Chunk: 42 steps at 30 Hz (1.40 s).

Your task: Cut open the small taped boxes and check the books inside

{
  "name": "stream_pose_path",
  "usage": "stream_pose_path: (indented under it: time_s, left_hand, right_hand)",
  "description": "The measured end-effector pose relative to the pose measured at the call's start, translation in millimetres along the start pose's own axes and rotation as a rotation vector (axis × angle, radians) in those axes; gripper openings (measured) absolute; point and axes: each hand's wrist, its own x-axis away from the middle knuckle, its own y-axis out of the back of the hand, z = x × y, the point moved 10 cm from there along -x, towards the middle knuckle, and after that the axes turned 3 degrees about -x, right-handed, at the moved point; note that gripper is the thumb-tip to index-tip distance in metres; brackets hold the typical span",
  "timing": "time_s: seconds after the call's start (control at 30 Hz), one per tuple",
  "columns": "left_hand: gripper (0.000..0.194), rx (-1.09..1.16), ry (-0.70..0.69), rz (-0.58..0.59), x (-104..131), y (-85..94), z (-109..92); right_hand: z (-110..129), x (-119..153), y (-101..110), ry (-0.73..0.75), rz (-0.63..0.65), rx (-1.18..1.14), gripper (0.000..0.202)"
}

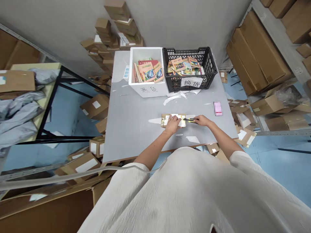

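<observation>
A small cardboard box (163,121) with a white label and shiny tape lies near the front of the grey table. My left hand (172,125) rests across its top and holds it down, fingers toward the far side and thumb to the right. To the right of the box, my right hand (201,120) is closed around a slim black and yellow box cutter (190,120). The cutter's dark front end meets the box's right end; its blade is too small to make out.
At the table's back stand a white foam bin (148,89) and a black plastic crate (210,76), both holding booklets. A pink packet (218,108) lies to the right. Paper scraps (192,139) dot the grey table (128,129). Cardboard boxes (96,106) crowd the floor and shelves.
</observation>
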Motion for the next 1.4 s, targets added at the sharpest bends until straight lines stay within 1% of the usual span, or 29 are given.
stream_pose_path:
  time_s: [0.1,0.17,0.27,0.33,0.43,0.5,0.57,0.67,0.83,1.0,1.13,1.2,1.27,1.33,1.4]
  left_hand:
    - [0.054,-0.004,-0.008,-0.003,-1,-0.5,-1]
    - [0.053,-0.012,-0.019,0.003,-2,-1.0,-2]
    - [0.054,-0.033,-0.042,0.017,-2,-1.3,-4]
    - [0.055,-0.048,-0.049,0.022,-2,-1.0,-5]
    - [0.054,-0.057,-0.040,0.026,-2,-0.5,-5]
    - [0.052,-0.053,-0.035,0.028,-1,-0.3,-5]
    - [0.051,-0.041,-0.035,0.025,0,-0.1,-5]
    - [0.053,-0.019,-0.031,0.014,1,0.6,-5]
    - [0.053,-0.011,-0.030,0.008,0,1.2,-5]
    - [0.051,-0.021,-0.051,0.010,-1,1.6,-6]
    - [0.054,-0.012,-0.047,-0.001,1,1.3,-4]
    - [0.054,-0.007,-0.030,-0.001,1,0.8,-3]
    - [0.054,-0.008,-0.013,0.010,1,0.1,-1]
    - [0.055,-0.007,-0.011,0.024,0,0.3,-1]
    - [0.060,0.002,-0.023,0.025,1,2.4,-3]
  right_hand:
    - [-13,10,-4,-0.034,0.021,-0.086,0.036]
    - [-13,14,-2,-0.046,-0.020,-0.045,0.036]
    - [0,10,3,-0.040,-0.108,0.122,0.037]
    - [14,2,6,-0.016,-0.133,0.260,0.038]
    - [32,-10,11,0.037,-0.127,0.412,0.036]
    - [34,-13,14,0.050,-0.092,0.423,0.035]
    - [27,-12,14,0.032,-0.038,0.356,0.034]
    - [12,-5,12,0.008,0.024,0.193,0.033]
    - [-3,5,-4,-0.008,0.061,-0.072,0.029]
    - [-5,9,-19,-0.045,-0.043,-0.221,0.030]
    - [-5,18,-34,-0.033,0.007,-0.332,0.034]
    - [-7,23,-38,-0.022,0.031,-0.345,0.034]
    - [-12,26,-38,-0.027,0.024,-0.344,0.030]
    - [-20,27,-36,-0.074,-0.037,-0.361,0.027]
    - [-30,27,-30,-0.133,-0.136,-0.394,0.027]
